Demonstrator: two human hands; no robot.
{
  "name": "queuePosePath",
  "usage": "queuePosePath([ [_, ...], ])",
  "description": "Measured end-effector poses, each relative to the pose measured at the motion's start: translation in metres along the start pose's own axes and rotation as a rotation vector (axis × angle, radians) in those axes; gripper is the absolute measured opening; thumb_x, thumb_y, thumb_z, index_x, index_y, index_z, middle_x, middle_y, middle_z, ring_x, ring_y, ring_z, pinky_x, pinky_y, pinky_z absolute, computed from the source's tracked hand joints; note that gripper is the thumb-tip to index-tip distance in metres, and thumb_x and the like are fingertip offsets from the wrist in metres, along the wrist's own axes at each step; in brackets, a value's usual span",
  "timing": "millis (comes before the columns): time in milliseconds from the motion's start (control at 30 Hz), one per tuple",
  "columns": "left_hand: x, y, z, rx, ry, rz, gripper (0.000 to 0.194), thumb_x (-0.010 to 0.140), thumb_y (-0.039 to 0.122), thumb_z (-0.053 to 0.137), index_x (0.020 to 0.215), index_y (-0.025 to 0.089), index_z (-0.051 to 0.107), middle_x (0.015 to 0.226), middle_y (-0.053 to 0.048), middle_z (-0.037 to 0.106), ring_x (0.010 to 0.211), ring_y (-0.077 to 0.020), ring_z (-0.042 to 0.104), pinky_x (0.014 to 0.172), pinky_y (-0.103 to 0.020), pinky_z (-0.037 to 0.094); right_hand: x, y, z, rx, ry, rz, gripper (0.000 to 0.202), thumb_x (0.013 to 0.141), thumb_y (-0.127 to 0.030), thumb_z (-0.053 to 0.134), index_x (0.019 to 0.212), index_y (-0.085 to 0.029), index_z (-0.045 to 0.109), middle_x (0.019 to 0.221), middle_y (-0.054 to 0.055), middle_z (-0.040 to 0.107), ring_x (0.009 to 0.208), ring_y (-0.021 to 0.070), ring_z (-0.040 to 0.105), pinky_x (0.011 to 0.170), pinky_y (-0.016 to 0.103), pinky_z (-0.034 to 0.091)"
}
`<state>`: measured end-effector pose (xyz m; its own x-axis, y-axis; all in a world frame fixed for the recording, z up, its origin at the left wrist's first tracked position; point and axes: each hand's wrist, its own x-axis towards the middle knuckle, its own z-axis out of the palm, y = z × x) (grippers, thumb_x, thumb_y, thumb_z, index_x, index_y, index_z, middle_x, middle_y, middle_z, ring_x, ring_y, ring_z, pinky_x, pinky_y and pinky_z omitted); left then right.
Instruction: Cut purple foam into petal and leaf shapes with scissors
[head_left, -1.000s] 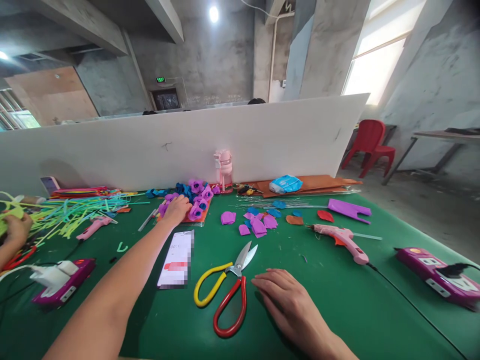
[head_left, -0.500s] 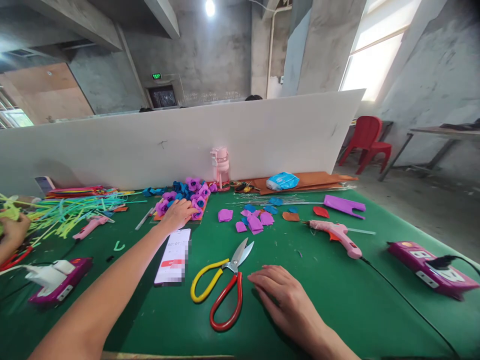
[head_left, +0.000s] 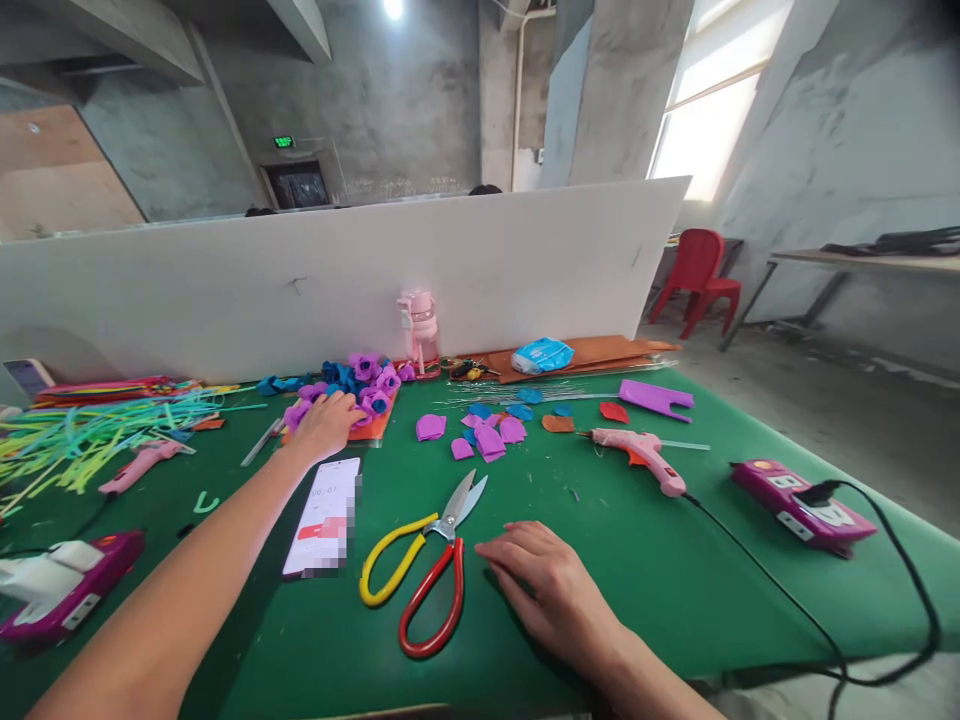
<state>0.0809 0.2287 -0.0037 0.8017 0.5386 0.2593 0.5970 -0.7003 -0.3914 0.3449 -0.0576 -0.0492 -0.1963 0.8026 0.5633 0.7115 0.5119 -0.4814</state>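
Left hand at flower pile, right hand flat on table

We have the left hand (head_left: 324, 430) reaching forward onto the pile of purple and blue crepe-paper flowers (head_left: 367, 370), touching it. Fingers bent; we can't tell if they grip a flower. The flowers sit on an orange sheet (head_left: 375, 430) near the white partition (head_left: 337, 260), just beside the pink bottle (head_left: 418, 325).

Right hand (head_left: 551, 580) is palm down on the green tabletop (head_left: 720, 580), fingers extended and close together, no object visible in it. The hands are well apart.

Between them we log a smartphone (head_left: 322, 515) and scissors (head_left: 448, 527), blades slightly parted, one handle yellow, one red. The red handle is near the right hand's fingertips, not touching.

Beyond the scissors: loose purple petals (head_left: 489, 442), some blue ones among them. Right of those, a pink glue gun (head_left: 637, 455) lies on its side, then a purple power strip (head_left: 795, 500).
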Motion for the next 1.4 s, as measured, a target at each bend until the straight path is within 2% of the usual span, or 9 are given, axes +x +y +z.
queuePosePath([
  [100, -0.001, 0.006, -0.006, -0.019, 0.032, -0.023, 0.041, 0.076, 0.004, 0.044, 0.104, 0.022, 0.068, 0.087, -0.009, 0.058, 0.085, -0.0251, 0.05, 0.069, -0.035, 0.038, 0.001, -0.001, -0.002, 0.014, 0.027, 0.018, 0.023, 0.087, -0.012, 0.049, 0.102, -0.022, 0.064, 0.087, 0.005, 0.071, 0.082, 0.0181, 0.063, 0.081, 0.034, 0.049],
  [200, 0.012, 0.033, -0.017, -0.146, 0.055, -0.035, 0.037, 0.084, 0.012, 0.041, 0.112, 0.02, 0.064, 0.095, -0.009, 0.061, 0.093, -0.0237, 0.052, 0.078, -0.035, 0.041, 0.003, -0.004, -0.005, 0.044, 0.054, 0.021, 0.023, 0.087, -0.012, 0.05, 0.101, -0.023, 0.064, 0.087, 0.004, 0.072, 0.08, 0.0172, 0.063, 0.082, 0.033, 0.048],
  [400, 0.087, 0.091, -0.007, -0.261, -0.057, -0.104, 0.021, 0.091, 0.024, 0.047, 0.094, 0.017, 0.067, 0.094, -0.006, 0.065, 0.09, -0.0183, 0.06, 0.082, -0.033, 0.047, 0.005, -0.008, -0.003, 0.071, 0.092, 0.011, 0.024, 0.087, -0.013, 0.049, 0.102, -0.023, 0.064, 0.085, 0.003, 0.072, 0.08, 0.0171, 0.063, 0.082, 0.032, 0.048],
  [533, 0.132, 0.117, 0.007, -0.225, -0.11, -0.146, 0.028, 0.089, 0.033, 0.054, 0.111, 0.016, 0.056, 0.11, -0.007, 0.059, 0.093, -0.0182, 0.06, 0.079, -0.037, 0.051, 0.004, -0.003, 0.001, 0.055, 0.147, 0.017, 0.021, 0.086, -0.014, 0.05, 0.097, -0.023, 0.066, 0.079, 0.004, 0.071, 0.075, 0.0167, 0.063, 0.079, 0.031, 0.048],
  [800, 0.208, 0.208, 0.003, -0.238, -0.145, 0.118, 0.031, 0.089, 0.032, 0.053, 0.115, 0.016, 0.055, 0.116, -0.008, 0.057, 0.098, -0.02, 0.058, 0.083, -0.041, 0.051, 0.002, 0.005, -0.015, 0.045, 0.336, 0.036, 0.019, 0.086, -0.015, 0.051, 0.097, -0.021, 0.067, 0.078, 0.004, 0.071, 0.075, 0.0161, 0.063, 0.079, 0.031, 0.049],
  [933, 0.227, 0.234, 0.004, -0.261, -0.171, 0.152, 0.032, 0.089, 0.032, 0.054, 0.116, 0.015, 0.054, 0.116, -0.009, 0.057, 0.098, -0.0202, 0.058, 0.082, -0.041, 0.051, 0.0, 0.012, -0.024, 0.036, 0.383, 0.06, 0.02, 0.086, -0.015, 0.051, 0.095, -0.022, 0.067, 0.078, 0.003, 0.072, 0.076, 0.0166, 0.064, 0.072, 0.029, 0.049],
  [1033, 0.228, 0.236, 0.002, -0.323, -0.142, 0.13, 0.031, 0.089, 0.032, 0.054, 0.115, 0.015, 0.055, 0.116, -0.009, 0.057, 0.098, -0.0202, 0.058, 0.082, -0.041, 0.051, -0.003, 0.016, -0.029, 0.038, 0.385, 0.086, 0.021, 0.087, -0.017, 0.049, 0.096, -0.022, 0.068, 0.079, 0.004, 0.072, 0.075, 0.0159, 0.065, 0.071, 0.028, 0.049],
  [1167, 0.216, 0.219, -0.013, -0.497, -0.02, 0.038, 0.028, 0.09, 0.032, 0.053, 0.113, 0.016, 0.056, 0.114, -0.008, 0.058, 0.096, -0.019, 0.059, 0.082, -0.04, 0.051, -0.007, 0.018, -0.036, 0.052, 0.377, 0.133, 0.022, 0.087, -0.017, 0.049, 0.096, -0.023, 0.068, 0.083, 0.004, 0.073, 0.076, 0.016, 0.066, 0.071, 0.028, 0.05],
  [1400, 0.179, 0.155, -0.058, -0.982, 0.43, -0.312, 0.019, 0.089, 0.033, 0.046, 0.087, 0.018, 0.058, 0.082, -0.003, 0.066, 0.078, -0.0153, 0.065, 0.073, -0.03, 0.052, -0.008, 0.019, -0.039, 0.066, 0.398, 0.161, 0.022, 0.085, -0.015, 0.051, 0.095, -0.023, 0.068, 0.086, 0.003, 0.074, 0.079, 0.0158, 0.066, 0.073, 0.027, 0.05],
])
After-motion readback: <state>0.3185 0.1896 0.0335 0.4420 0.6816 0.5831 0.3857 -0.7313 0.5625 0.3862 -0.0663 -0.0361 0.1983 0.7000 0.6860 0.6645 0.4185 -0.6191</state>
